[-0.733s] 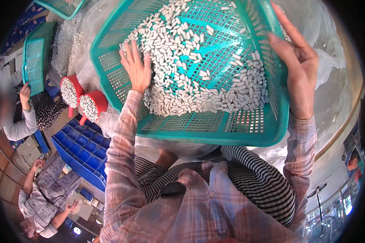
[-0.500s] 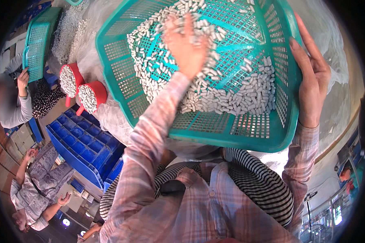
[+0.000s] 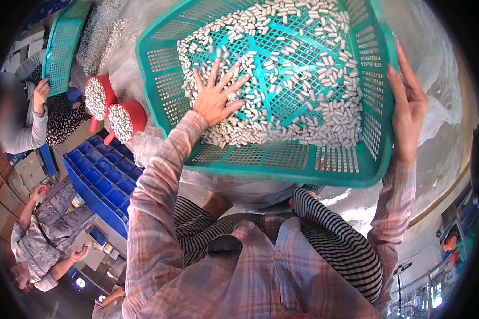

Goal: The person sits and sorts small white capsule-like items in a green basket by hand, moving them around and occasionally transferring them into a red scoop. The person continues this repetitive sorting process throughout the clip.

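Note:
A large green plastic basket (image 3: 282, 159) with mesh sides and floor is in front of me, tilted a little. Many small white capsules (image 3: 324, 125) lie over its floor, thickest along the near side and the right. My left hand (image 3: 218, 95) rests among them at the basket's left, palm down, its fingers spread and touching the capsules. On the outside of the right wall, my right hand (image 3: 409, 103) grips the basket, with the thumb at the rim and the fingers stretched along it.
Two red scoops (image 3: 129, 119) full of white capsules stand left of the basket on clear plastic sheeting (image 3: 135, 58). Below them is a blue compartment tray (image 3: 98, 170). At far left a person holds another green basket (image 3: 64, 50); a second person stands lower left.
My left hand has swept left and toward me, and its fingers are now spread. Capsules have shifted across the basket floor. My right hand keeps its hold on the basket.

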Demonstrator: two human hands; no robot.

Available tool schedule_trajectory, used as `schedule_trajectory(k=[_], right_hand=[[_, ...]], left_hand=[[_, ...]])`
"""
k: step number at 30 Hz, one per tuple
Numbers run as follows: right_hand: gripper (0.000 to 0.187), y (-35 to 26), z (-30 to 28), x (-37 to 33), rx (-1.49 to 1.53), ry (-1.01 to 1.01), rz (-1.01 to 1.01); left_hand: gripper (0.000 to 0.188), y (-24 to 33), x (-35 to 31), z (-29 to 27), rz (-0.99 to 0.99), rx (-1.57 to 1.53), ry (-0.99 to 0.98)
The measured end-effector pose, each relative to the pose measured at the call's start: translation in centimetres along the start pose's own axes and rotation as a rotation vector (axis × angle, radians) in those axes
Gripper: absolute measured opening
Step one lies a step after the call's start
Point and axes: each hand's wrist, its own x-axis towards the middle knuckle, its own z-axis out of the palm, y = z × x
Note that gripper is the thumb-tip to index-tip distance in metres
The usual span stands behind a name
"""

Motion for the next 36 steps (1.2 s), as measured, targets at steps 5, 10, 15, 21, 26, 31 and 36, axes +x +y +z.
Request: schedule_trajectory(k=[5, 10, 15, 21, 26, 31, 36], right_hand=[[0.043, 8.6, -3.7, 1.0, -0.011, 0.067, 0.078], [0.048, 9.5, -4.4, -0.1, -0.068, 0.061, 0.194], [0.045, 9.0, -6.1, -3.7, -0.311, -0.202, 0.153], [0.03, 10.4, -5.8, -2.1, -0.337, -0.207, 0.289], [0.026, 0.6, -8.1, 0.4, -0.888, -0.107, 0.04], [0.036, -11.8, -3.8, 3.6, -0.441, -0.477, -0.123], [0.041, -2.8, -9.0, 24.0, -0.431, -0.631, -0.378]], left_hand=[[0.038, 0.2, -1.4, -5.7, -0.081, -0.159, -0.039], [0.077, -2.7, -9.0, -10.7, -0.326, -0.063, 0.098], [0.084, -2.1, -12.7, -8.8, -0.848, -0.496, 0.259], [0.081, -4.6, -16.0, -5.1, -0.794, -0.631, 0.124], [0.074, -4.1, -20.4, -4.9, -0.586, -0.751, 0.447], [0.055, 6.8, -30.3, -12.9, -0.787, -0.896, 0.739], [0.053, 15.3, -30.7, -13.2, -0.967, -0.87, 1.023]])
